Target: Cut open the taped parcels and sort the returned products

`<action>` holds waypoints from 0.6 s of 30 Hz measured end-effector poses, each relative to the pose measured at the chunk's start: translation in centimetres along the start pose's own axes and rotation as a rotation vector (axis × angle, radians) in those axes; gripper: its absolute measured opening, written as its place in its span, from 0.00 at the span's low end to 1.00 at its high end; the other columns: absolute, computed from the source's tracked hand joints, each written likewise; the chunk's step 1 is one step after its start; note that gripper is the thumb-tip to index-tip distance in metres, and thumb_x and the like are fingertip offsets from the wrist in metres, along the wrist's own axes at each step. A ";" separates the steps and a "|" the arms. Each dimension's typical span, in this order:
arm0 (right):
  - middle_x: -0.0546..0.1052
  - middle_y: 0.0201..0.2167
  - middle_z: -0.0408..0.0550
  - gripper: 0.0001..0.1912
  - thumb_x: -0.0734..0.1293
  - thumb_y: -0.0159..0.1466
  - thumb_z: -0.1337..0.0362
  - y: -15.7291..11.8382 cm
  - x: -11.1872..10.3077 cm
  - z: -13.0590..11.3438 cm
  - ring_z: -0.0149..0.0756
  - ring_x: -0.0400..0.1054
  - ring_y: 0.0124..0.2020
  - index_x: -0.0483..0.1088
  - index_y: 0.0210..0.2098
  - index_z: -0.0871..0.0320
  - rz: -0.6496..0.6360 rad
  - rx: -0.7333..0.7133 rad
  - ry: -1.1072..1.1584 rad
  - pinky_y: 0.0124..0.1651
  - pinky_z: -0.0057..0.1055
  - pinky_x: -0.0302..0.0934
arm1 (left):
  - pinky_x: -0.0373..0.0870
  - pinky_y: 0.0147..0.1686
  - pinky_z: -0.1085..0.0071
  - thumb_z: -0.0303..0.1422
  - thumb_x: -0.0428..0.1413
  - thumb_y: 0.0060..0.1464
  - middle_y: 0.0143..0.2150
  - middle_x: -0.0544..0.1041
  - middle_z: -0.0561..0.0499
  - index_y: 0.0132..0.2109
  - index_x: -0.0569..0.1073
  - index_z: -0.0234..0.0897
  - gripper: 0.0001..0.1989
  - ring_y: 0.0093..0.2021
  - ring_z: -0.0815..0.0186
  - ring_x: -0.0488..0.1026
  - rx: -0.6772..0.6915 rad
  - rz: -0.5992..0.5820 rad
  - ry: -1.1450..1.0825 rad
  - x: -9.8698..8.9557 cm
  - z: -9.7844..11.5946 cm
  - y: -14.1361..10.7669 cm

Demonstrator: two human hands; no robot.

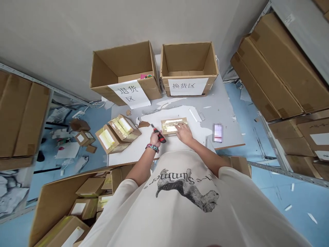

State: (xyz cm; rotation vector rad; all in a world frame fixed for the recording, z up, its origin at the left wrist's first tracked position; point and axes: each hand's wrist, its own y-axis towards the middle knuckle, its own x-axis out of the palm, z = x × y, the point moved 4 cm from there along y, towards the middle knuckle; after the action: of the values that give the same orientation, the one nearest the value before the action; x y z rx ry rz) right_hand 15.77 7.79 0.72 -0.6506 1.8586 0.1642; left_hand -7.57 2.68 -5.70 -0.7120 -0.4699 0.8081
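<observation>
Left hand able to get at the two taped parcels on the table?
Probably yes. The left hand is just right of the parcels, with mostly bare table between and only a cardboard scrap nearby. It's gripping a cutter, though, which may limit handling them.
</observation>
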 end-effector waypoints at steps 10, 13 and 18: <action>0.71 0.78 0.62 0.32 0.72 0.76 0.59 1.5 -0.2 -0.8 0.66 0.58 0.79 0.73 0.77 0.51 -0.066 -0.008 -0.017 0.83 0.69 0.46 | 0.83 0.44 0.65 0.32 0.70 0.67 0.54 0.88 0.39 0.72 0.75 0.38 0.30 0.42 0.62 0.85 0.010 -0.326 0.329 -1.1 -0.9 -0.4; 0.72 0.76 0.63 0.29 0.73 0.75 0.58 2.5 -0.2 -1.3 0.69 0.61 0.77 0.75 0.74 0.50 -0.118 0.033 -0.020 0.80 0.71 0.52 | 0.83 0.42 0.67 0.34 0.67 0.71 0.52 0.88 0.40 0.75 0.72 0.40 0.30 0.40 0.63 0.85 0.041 -0.181 0.270 -2.1 -0.6 -0.2; 0.73 0.74 0.67 0.29 0.73 0.72 0.61 4.1 0.2 -2.6 0.70 0.65 0.73 0.76 0.71 0.57 -0.192 0.100 -0.063 0.78 0.67 0.55 | 0.83 0.41 0.67 0.37 0.66 0.72 0.51 0.88 0.42 0.77 0.70 0.42 0.31 0.39 0.63 0.86 0.032 -0.125 0.238 -3.7 -0.2 -0.4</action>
State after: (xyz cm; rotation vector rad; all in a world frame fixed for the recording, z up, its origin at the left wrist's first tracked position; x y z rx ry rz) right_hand 11.50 10.10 0.74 -0.7413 1.7219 -0.0337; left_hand -9.54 -0.50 -5.92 -0.7311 -0.2828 0.6034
